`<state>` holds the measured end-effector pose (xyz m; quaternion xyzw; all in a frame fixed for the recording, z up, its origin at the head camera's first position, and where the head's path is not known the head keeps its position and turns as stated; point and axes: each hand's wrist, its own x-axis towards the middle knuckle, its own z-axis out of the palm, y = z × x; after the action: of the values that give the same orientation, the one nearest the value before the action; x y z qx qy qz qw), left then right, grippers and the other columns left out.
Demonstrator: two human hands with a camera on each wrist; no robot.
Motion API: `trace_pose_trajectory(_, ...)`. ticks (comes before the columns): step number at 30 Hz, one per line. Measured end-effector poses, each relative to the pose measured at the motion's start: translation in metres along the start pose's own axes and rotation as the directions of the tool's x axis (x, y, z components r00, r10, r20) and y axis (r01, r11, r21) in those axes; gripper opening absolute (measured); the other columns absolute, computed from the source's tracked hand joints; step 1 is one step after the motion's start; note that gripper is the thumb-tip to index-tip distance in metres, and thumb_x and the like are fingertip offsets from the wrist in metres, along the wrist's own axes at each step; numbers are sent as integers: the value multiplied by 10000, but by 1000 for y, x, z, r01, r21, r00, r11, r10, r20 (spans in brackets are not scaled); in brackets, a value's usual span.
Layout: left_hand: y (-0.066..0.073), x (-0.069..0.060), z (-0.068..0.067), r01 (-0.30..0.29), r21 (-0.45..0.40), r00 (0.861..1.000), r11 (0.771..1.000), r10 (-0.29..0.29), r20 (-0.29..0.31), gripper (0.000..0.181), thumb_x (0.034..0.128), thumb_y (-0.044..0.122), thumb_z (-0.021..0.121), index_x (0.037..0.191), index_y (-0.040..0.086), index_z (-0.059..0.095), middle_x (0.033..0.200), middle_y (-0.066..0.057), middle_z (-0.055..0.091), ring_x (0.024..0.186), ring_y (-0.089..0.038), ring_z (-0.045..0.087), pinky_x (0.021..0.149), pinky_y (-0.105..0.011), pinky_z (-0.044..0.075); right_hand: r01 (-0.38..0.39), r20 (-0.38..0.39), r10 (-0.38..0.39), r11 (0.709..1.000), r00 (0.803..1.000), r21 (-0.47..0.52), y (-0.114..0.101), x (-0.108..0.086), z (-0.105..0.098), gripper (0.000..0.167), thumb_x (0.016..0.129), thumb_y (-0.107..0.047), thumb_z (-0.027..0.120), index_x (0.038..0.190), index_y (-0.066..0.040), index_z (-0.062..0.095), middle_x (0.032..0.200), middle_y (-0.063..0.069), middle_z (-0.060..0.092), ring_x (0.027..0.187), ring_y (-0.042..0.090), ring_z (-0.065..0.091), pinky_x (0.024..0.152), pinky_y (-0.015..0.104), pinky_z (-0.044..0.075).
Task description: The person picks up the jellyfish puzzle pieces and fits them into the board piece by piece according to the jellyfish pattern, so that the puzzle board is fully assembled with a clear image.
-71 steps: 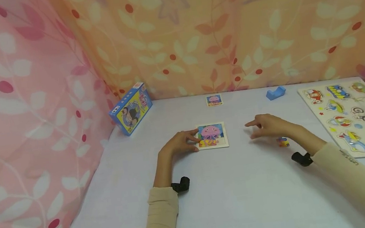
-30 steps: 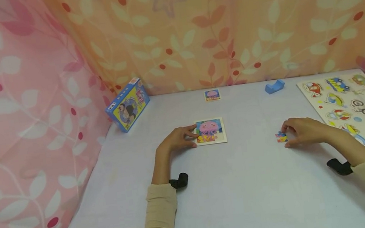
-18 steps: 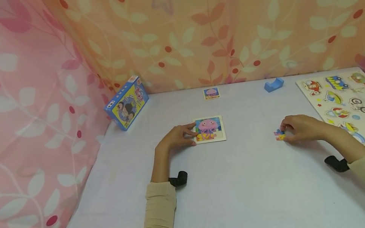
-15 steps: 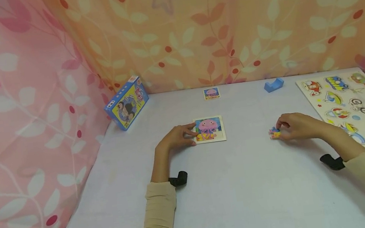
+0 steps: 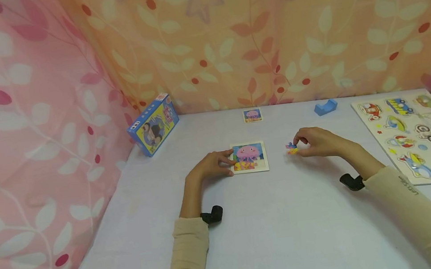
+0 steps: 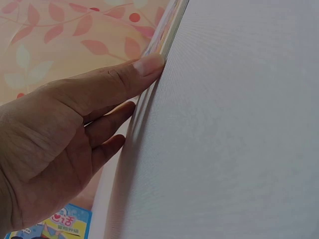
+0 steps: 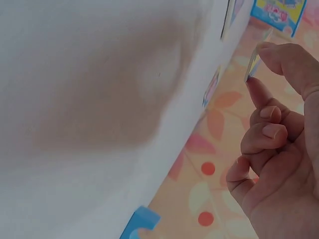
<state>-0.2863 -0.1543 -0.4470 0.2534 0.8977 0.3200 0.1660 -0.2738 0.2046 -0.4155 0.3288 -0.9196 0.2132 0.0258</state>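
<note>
A framed jigsaw puzzle (image 5: 248,153) with a pink jellyfish lies on the white table. It has a pale gap at its lower right. My left hand (image 5: 211,165) rests at its left side, index finger and thumb touching the frame near its left corners. In the left wrist view, the thumb (image 6: 149,64) presses on the frame's thin edge. Between thumb and index finger my right hand (image 5: 317,142) pinches a blue and yellow jigsaw piece (image 5: 291,148), to the right of the puzzle. The right wrist view shows that piece (image 7: 253,63) edge-on, off the table, other fingers curled.
A small jellyfish picture card (image 5: 252,115) lies behind the puzzle. At the back left stands a blue and yellow box (image 5: 155,126). A blue curved block (image 5: 325,107) sits at the back right, and a vehicle puzzle board (image 5: 418,141) occupies the right side. Floral cloth hangs behind.
My right hand went right to the jigsaw piece, picked it up from the table and brought it left towards the framed puzzle. My left hand stays at the frame.
</note>
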Motion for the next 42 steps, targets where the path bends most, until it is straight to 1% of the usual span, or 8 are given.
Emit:
trace_pose_trajectory(6,2,1,3,-15,20,1000,1000,15,2,401,731,235,762,1116,158,676,1447,29,393,1381,-198,287,1139,-399,218,-55,106,54,999,993,-2,-20,25,15,238,737,-179,705,924,-42,651,747,33,525,689,136,445,608,254,361)
trace_pose_trajectory(13,5,3,4,-18,16,1000,1000,18,20,427,727,228,766,1134,148,663,1453,23,385,1385,-195,275,1141,-398,212,-24,175,22,1000,984,8,-47,42,34,241,731,-189,699,912,-37,654,740,27,531,659,129,440,583,248,347)
trace_pose_trajectory(17,6,5,2,-7,21,1000,1000,7,4,414,722,225,771,1119,164,673,1446,48,394,1384,-184,278,1141,-394,212,-16,168,21,999,986,-32,-52,48,39,256,721,-220,728,901,-51,660,770,16,562,659,131,446,608,265,356)
trace_pose_trajectory(23,7,5,-1,-1,26,1000,1000,0,10,427,727,213,770,1135,150,662,1451,36,389,1385,-189,276,1142,-391,210,-39,153,43,999,987,-29,-52,51,43,263,728,-252,742,900,-65,671,794,13,578,694,143,461,637,280,382)
trace_pose_trajectory(29,7,4,-3,-9,31,1000,999,9,9,418,732,214,767,1130,143,664,1447,17,395,1382,-203,281,1141,-395,212,-44,110,43,999,993,4,-55,52,45,308,760,-260,741,1022,-100,722,716,5,486,626,125,367,543,240,275)
trace_pose_trajectory(33,6,4,-4,0,36,1000,999,0,8,409,736,233,763,1128,164,667,1449,37,390,1386,-193,272,1142,-394,209,-75,154,69,996,986,40,-56,54,47,333,760,-244,740,1053,-90,702,692,15,465,603,126,341,517,234,246)
trace_pose_trajectory(37,6,2,-3,1,25,1000,1000,-1,9,412,734,228,764,1129,159,667,1451,33,389,1386,-194,274,1142,-396,209,-112,194,93,989,977,94,-57,57,51,355,752,-219,747,1059,-54,682,712,29,507,606,127,358,506,229,260)
trace_pose_trajectory(42,3,1,-1,11,17,1000,1000,-12,15,415,730,221,767,1125,146,666,1448,27,391,1381,-200,284,1143,-398,207,-128,217,96,982,971,138,-61,63,57,304,754,-211,746,992,-28,697,752,51,574,627,120,398,516,224,284)
